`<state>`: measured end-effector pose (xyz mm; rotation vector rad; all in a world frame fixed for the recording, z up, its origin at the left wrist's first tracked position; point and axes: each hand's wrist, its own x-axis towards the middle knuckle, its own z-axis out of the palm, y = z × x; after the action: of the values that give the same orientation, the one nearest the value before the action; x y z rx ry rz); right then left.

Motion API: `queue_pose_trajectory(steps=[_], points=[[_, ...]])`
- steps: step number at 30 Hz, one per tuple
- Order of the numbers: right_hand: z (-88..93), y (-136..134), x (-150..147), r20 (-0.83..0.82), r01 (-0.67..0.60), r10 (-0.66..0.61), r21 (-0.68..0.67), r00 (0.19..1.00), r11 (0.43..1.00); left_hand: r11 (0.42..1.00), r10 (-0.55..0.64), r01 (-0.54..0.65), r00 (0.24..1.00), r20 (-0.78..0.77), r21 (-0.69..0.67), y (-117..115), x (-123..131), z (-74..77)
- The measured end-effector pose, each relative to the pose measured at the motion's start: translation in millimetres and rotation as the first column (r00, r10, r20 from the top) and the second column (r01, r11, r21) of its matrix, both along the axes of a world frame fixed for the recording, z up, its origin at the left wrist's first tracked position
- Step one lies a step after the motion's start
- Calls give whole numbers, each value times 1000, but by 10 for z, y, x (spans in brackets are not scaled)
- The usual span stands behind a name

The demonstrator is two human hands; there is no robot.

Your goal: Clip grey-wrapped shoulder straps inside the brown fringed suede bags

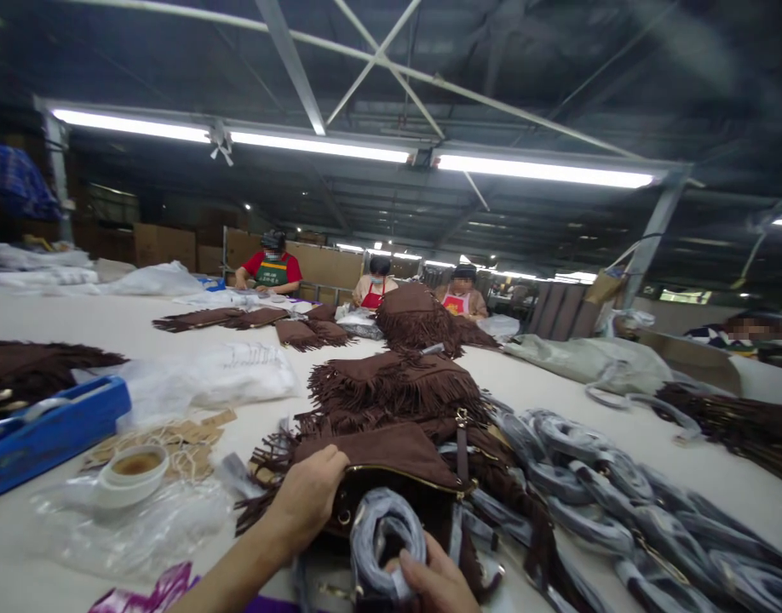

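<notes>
A brown fringed handbag (391, 447) lies in front of me with its gold zipper open. My left hand (318, 485) grips the bag's upper edge at the left, its fingers closed over the fabric. A coiled strap in clear plastic wrap (365, 532) sits at the bag's mouth. My right hand (435, 579) holds that coil from its lower right, with the thumb on the ring. The inside of the bag is dark, and its lower part is hidden by the coil and my hands.
Many wrapped strap coils (595, 477) are heaped at the right. Fringed bags (397, 379) are stacked ahead. At left stand a blue tape dispenser (59, 434), a small white tub (135, 477), paper tags (199, 443) and plastic bags (212, 375). Several co-workers (273, 268) are across the table.
</notes>
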<state>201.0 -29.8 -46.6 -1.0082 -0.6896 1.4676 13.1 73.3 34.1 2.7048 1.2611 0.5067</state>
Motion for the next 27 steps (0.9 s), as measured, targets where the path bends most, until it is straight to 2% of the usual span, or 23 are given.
queue_pose_trajectory(steps=[3,5,8,11,14,16,18,20,22,24,27], points=[[259,251,17,159,108,-104,-18,982,994,999,-16,14,999,37,42,-45,-3,-11],[335,472,8,291,224,-231,60,929,973,997,-21,18,999,32,74,-87,11,-57],[293,736,-46,457,282,-332,176,825,943,997,-51,54,997,-50,53,-140,43,-152],[236,744,-40,662,208,-322,248,677,946,995,-92,85,975,-202,-45,-181,38,-211],[346,515,223,853,7,-207,232,479,973,991,-94,64,961,-259,-119,-266,9,-154],[499,350,537,940,-74,-158,188,303,979,987,-109,79,969,-222,-140,-374,49,-57],[641,252,855,976,-94,-197,206,90,974,978,-162,138,975,-151,-157,-512,199,44],[721,233,1079,974,-110,-192,180,-117,978,966,-203,182,973,-105,-184,-648,477,101],[743,270,1172,944,-133,-172,139,-283,981,964,-186,161,977,-106,-212,-747,840,96],[754,321,1171,898,-170,-175,115,-403,979,974,-114,90,988,-108,-210,-785,1209,50],[820,348,1129,839,-224,-180,72,-513,972,977,-3,-14,997,-79,-213,-752,1597,-7]])
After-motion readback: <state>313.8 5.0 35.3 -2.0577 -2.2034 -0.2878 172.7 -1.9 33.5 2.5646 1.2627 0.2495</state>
